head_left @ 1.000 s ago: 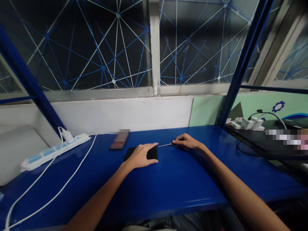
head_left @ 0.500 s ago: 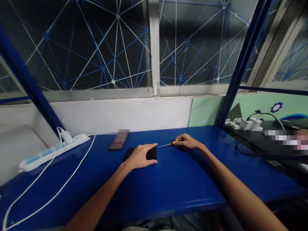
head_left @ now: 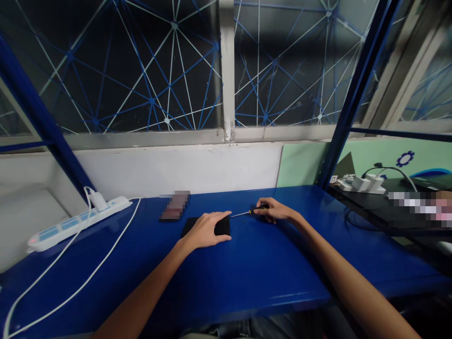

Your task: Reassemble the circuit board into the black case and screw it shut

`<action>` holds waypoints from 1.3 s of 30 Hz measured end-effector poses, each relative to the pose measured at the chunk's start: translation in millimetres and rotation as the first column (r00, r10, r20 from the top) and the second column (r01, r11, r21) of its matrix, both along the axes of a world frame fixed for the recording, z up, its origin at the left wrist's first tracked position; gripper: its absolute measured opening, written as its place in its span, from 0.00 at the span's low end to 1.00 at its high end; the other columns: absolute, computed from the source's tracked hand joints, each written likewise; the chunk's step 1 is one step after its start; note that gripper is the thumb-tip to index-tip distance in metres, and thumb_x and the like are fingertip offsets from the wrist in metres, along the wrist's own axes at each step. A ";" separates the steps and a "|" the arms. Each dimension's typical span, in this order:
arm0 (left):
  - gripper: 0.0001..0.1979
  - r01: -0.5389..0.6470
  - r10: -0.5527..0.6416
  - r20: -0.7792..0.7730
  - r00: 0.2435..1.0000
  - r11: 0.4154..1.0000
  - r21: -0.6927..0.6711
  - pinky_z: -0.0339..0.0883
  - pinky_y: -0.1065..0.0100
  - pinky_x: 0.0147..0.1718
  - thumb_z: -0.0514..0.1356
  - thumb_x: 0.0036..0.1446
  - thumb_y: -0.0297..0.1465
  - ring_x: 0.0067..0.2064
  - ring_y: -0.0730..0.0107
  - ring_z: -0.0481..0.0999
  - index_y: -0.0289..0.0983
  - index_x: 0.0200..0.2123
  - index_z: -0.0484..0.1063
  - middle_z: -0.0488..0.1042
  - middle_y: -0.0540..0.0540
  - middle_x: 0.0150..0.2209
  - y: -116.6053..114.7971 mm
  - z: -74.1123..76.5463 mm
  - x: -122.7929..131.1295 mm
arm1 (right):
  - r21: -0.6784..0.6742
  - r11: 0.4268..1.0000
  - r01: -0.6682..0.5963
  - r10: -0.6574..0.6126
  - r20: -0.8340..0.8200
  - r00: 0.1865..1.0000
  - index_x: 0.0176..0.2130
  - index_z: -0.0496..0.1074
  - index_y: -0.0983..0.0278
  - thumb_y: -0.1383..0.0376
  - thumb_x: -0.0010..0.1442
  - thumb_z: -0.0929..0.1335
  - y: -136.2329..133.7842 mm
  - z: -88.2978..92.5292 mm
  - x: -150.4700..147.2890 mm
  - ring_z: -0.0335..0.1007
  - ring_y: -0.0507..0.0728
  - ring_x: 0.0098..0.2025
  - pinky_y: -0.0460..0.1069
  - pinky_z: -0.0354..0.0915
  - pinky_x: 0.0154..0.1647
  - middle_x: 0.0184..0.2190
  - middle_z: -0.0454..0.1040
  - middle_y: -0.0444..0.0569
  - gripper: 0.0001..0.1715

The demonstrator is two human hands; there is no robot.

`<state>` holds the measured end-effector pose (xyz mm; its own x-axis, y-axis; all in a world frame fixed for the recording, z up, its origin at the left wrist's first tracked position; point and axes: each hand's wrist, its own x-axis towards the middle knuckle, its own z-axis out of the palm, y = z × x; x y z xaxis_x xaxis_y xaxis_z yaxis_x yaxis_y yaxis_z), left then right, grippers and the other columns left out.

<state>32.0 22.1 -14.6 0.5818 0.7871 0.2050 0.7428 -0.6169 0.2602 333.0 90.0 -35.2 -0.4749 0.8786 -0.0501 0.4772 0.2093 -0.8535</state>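
My left hand (head_left: 208, 230) lies over a flat black rectangular device (head_left: 222, 228) on the blue table, thumb and fingers gripping its near and far edges. Much of the device is hidden beneath the palm. In my right hand (head_left: 273, 209) is a screwdriver (head_left: 258, 211) with a black and yellow handle, the fingers closed around it. Its thin metal shaft points left, and the tip meets or nearly meets the device's right edge. A few tiny dark pieces (head_left: 244, 222), perhaps screws, lie just below the shaft.
A pixelated phone-like slab (head_left: 175, 206) lies behind my left hand. To the left, a white power strip (head_left: 79, 223) has a plug in it, and its white cable (head_left: 106, 263) loops over the blue table (head_left: 247, 278). Black shelving with adapters (head_left: 367, 182) stands at right.
My right hand's fingers have shifted and turned around the screwdriver handle. The shaft's tip stays at the device's right edge, and my left hand has not moved.
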 end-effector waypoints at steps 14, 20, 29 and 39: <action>0.37 0.004 -0.004 0.011 1.000 1.000 0.005 0.63 0.49 0.55 0.62 0.53 0.51 0.59 0.48 0.67 0.48 0.64 0.58 0.66 0.45 0.61 2.5 -3.9 -2.8 | 0.017 1.000 0.024 -0.023 -0.041 0.999 0.39 0.62 0.63 0.51 0.51 0.72 -5.0 4.6 -4.6 0.55 0.47 0.14 0.44 0.57 0.14 0.17 0.61 0.35 0.25; 0.37 0.012 -0.012 0.017 1.000 1.000 0.005 0.63 0.50 0.56 0.62 0.53 0.51 0.59 0.48 0.67 0.48 0.64 0.58 0.66 0.45 0.61 3.5 -4.2 -3.2 | 0.112 0.992 0.053 -0.060 0.056 0.997 0.28 0.66 0.65 0.43 0.55 0.67 -4.8 5.3 -6.2 0.59 0.48 0.16 0.44 0.56 0.15 0.18 0.62 0.41 0.27; 0.37 0.008 -0.008 0.016 1.000 1.000 0.005 0.62 0.52 0.56 0.62 0.53 0.51 0.59 0.49 0.67 0.48 0.63 0.59 0.66 0.45 0.61 2.3 -2.8 -2.4 | 0.024 0.999 0.024 -0.024 -0.009 1.000 0.37 0.63 0.63 0.49 0.48 0.74 -1.2 -0.1 -3.5 0.55 0.47 0.15 0.43 0.55 0.14 0.19 0.63 0.36 0.27; 0.36 0.004 -0.004 0.007 1.000 1.000 -0.001 0.62 0.50 0.55 0.62 0.54 0.51 0.59 0.47 0.67 0.49 0.63 0.59 0.65 0.46 0.61 2.3 -3.0 -2.0 | 0.057 0.998 0.029 -0.029 0.000 1.000 0.26 0.65 0.65 0.42 0.54 0.67 -6.1 7.2 -5.9 0.51 0.46 0.18 0.44 0.49 0.18 0.18 0.59 0.39 0.29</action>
<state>30.0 24.4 -17.6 0.5838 0.7848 0.2082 0.7382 -0.6198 0.2663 327.1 83.8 -28.0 -0.4495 0.8933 -0.0002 0.4843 0.2435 -0.8403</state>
